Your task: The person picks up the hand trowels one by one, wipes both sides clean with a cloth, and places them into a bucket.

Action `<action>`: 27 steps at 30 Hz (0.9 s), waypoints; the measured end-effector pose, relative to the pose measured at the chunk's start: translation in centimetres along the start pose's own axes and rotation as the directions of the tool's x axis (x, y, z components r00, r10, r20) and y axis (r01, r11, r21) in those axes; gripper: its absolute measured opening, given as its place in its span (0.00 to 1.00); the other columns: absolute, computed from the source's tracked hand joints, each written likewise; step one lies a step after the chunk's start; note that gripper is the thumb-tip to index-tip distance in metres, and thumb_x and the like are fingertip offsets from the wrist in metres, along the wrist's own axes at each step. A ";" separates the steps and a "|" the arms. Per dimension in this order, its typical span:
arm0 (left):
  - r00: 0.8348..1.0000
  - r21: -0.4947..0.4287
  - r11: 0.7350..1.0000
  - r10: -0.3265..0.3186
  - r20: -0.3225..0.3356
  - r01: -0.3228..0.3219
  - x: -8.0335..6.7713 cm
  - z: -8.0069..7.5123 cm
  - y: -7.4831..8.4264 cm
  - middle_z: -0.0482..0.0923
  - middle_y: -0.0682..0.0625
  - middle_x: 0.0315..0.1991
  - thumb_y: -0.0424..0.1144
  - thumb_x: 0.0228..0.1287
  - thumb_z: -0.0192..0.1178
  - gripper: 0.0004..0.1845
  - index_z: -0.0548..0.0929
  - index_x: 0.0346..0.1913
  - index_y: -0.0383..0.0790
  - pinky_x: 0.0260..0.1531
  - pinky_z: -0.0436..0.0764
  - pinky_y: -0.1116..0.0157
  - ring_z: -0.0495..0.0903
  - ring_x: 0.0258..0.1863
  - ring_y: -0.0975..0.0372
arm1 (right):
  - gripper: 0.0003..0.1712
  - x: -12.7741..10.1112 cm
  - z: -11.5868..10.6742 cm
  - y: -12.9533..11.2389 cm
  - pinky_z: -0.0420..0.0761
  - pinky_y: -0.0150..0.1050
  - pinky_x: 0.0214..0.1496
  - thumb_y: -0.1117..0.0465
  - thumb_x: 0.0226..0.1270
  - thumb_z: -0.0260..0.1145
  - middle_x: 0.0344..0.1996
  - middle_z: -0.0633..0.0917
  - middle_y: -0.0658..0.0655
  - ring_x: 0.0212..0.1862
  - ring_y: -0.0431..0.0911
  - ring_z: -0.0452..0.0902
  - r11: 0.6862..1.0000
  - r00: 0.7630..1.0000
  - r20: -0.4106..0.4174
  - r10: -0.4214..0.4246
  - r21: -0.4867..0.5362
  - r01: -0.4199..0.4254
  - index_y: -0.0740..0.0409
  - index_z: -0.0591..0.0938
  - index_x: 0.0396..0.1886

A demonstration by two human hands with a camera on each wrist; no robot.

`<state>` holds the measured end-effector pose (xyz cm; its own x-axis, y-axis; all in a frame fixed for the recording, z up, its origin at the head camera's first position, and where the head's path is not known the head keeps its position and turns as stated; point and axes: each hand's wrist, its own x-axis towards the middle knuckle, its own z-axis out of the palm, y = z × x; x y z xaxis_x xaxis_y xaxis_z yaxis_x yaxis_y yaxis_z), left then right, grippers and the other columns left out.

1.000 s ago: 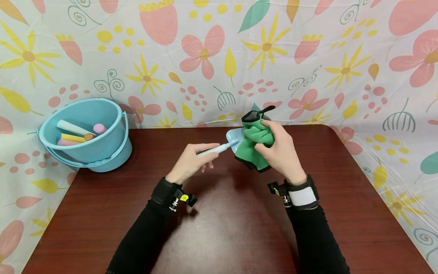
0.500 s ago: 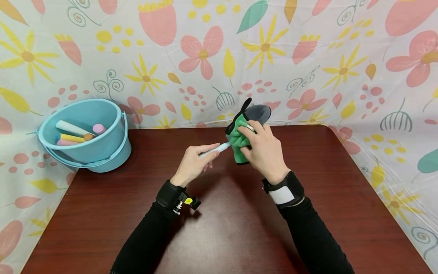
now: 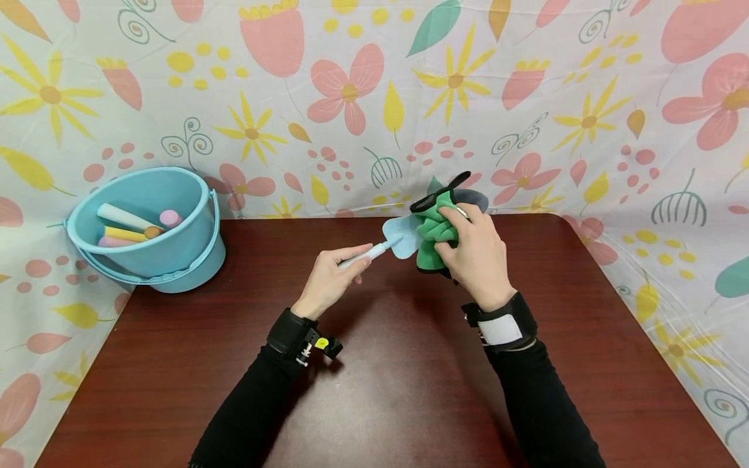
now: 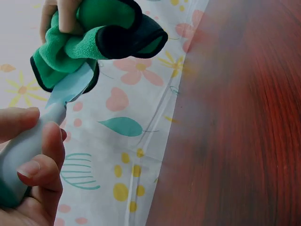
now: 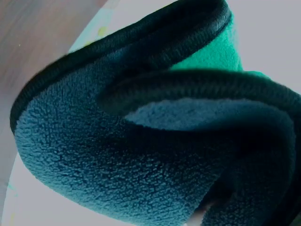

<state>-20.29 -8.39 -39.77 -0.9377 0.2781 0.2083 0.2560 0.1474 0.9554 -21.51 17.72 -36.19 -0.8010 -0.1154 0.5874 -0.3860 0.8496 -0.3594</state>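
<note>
- Fleecy green cloth [image 3: 434, 235], black-edged, bunched in your right hand [image 3: 476, 260], pressed on the scoop's blade above the counter [image 3: 380, 390].
- Pale blue plastic scoop [image 3: 404, 237], flat blade; your left hand [image 3: 330, 279] grips its rounded handle.
- Light blue bucket [image 3: 175, 260] far left, chalk sticks [image 3: 125, 227] inside.

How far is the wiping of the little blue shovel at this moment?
In hand: the left hand grips the shovel by its handle, and the right hand presses a green cloth on its blade. Done: other toys lie in the blue bucket. Left: the shovel is not yet in the bucket.
</note>
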 end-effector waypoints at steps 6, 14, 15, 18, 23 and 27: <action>0.999 0.000 1.000 0.014 -0.046 -0.014 0.9 -0.1 -1.8 0.83 0.47 0.36 0.36 0.70 0.61 0.18 0.80 0.61 0.43 0.23 0.65 0.68 0.79 0.26 0.57 | 0.29 -0.4 -0.4 -0.2 0.76 0.62 0.30 0.68 0.49 0.68 0.57 0.76 0.58 0.50 0.60 0.72 1.000 1.000 -0.023 -0.014 0.024 0.015 0.53 0.82 0.56; 0.995 0.022 0.998 0.064 -0.073 -0.062 1.3 0.4 -2.6 0.84 0.48 0.38 0.42 0.69 0.62 0.17 0.82 0.60 0.50 0.20 0.63 0.67 0.79 0.26 0.55 | 0.30 -0.8 0.0 -1.7 0.76 0.60 0.27 0.69 0.47 0.68 0.56 0.76 0.58 0.48 0.58 0.72 0.997 0.998 -0.034 -0.057 0.043 0.058 0.53 0.83 0.55; 0.995 0.027 0.997 0.073 -0.074 -0.071 1.3 0.5 -2.5 0.84 0.48 0.38 0.42 0.69 0.62 0.17 0.82 0.60 0.50 0.20 0.64 0.67 0.79 0.26 0.56 | 0.30 -0.8 0.1 -2.0 0.76 0.60 0.27 0.69 0.47 0.68 0.56 0.76 0.58 0.49 0.58 0.71 0.997 0.997 -0.032 -0.065 0.046 0.066 0.53 0.83 0.55; 0.992 0.049 0.994 0.097 -0.079 -0.093 1.5 1.1 -2.2 0.84 0.50 0.39 0.42 0.69 0.62 0.17 0.82 0.60 0.50 0.20 0.66 0.67 0.79 0.25 0.57 | 0.30 -0.8 0.7 -2.5 0.77 0.58 0.27 0.69 0.48 0.69 0.56 0.76 0.57 0.49 0.57 0.71 0.995 0.996 -0.027 -0.081 0.052 0.083 0.53 0.82 0.56; 0.988 0.072 0.991 0.121 -0.093 -0.114 1.7 2.0 -1.7 0.85 0.51 0.38 0.41 0.69 0.62 0.17 0.83 0.59 0.49 0.22 0.71 0.67 0.79 0.24 0.58 | 0.30 -0.5 1.8 -3.1 0.78 0.56 0.31 0.70 0.49 0.71 0.56 0.76 0.59 0.48 0.58 0.71 0.993 0.995 -0.028 -0.095 0.065 0.097 0.55 0.82 0.57; 0.989 0.062 0.993 0.107 -0.101 -0.101 1.8 2.3 -1.5 0.84 0.50 0.36 0.42 0.68 0.63 0.16 0.83 0.57 0.49 0.23 0.73 0.66 0.80 0.23 0.58 | 0.29 0.0 2.6 -3.5 0.77 0.54 0.38 0.73 0.50 0.71 0.55 0.77 0.60 0.45 0.60 0.71 0.988 0.993 -0.038 -0.115 0.096 0.118 0.57 0.82 0.56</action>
<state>-21.82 -5.94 -41.27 -0.9240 0.1948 0.3290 0.3631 0.1774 0.9147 -21.32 13.41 -36.83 -0.7330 -0.1928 0.6523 -0.5202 0.7768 -0.3549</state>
